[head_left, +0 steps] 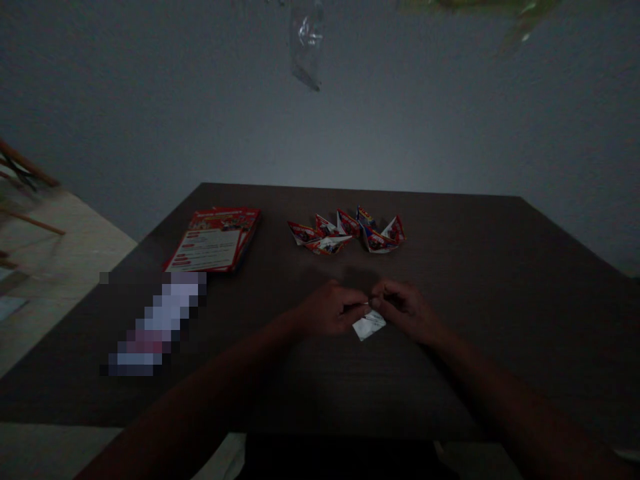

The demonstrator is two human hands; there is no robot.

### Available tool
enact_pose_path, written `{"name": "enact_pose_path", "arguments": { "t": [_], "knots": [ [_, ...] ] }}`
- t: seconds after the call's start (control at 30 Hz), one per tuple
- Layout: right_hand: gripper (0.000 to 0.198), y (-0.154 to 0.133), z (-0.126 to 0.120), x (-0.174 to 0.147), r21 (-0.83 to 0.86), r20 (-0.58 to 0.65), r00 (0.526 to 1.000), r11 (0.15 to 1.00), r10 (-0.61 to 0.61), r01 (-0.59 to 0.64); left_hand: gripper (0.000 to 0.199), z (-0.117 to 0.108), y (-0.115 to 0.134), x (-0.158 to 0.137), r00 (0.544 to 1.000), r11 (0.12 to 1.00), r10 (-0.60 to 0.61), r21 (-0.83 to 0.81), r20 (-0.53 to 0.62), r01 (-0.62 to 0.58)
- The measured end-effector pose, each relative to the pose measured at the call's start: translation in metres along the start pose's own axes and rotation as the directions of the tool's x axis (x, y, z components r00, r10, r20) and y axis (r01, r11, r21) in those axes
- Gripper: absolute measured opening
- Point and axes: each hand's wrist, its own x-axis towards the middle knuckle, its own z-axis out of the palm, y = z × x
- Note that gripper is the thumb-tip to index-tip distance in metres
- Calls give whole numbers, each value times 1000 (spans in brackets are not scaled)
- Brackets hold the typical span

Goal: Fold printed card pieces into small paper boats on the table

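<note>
A small folded piece of white printed paper (369, 325) is held low over the dark table, one corner pointing toward me. My left hand (336, 308) pinches its upper left edge between thumb and fingers. From the other side my right hand (404, 308) grips the upper right edge, and the fingertips of both hands nearly meet there. The fingers hide the paper's top part. Beyond my hands stand folded paper boats (327, 241) in red and white, with another paper boat (383, 237) in red and blue to their right.
On the left of the table (500, 280) lies a stack of red printed leaflets (215, 240). A pixelated, blurred-out object (157, 327) is nearer to me. Behind the table rises a grey wall (150, 100) with a clear plastic piece (307, 43) on it. Wooden furniture legs (30, 163) show at far left.
</note>
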Motion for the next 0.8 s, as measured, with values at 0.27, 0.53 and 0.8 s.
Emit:
{"name": "enact_pose_path", "arguments": {
  "t": [0.27, 0.53, 0.8],
  "knots": [
    [13, -5, -3, -3, -139, -135, 989, 990, -57, 38, 27, 1, -4, -1, 969, 975, -197, -136, -149, 177],
    [12, -9, -5, -1, -186, -187, 977, 980, -101, 66, 28, 7, 1, 0, 922, 930, -303, -285, -239, 232],
    [13, -11, -2, -4, -166, -278, 956, 985, -92, 46, 31, 20, -2, 2, 914, 694, -383, -695, -134, 190]
  ]
}}
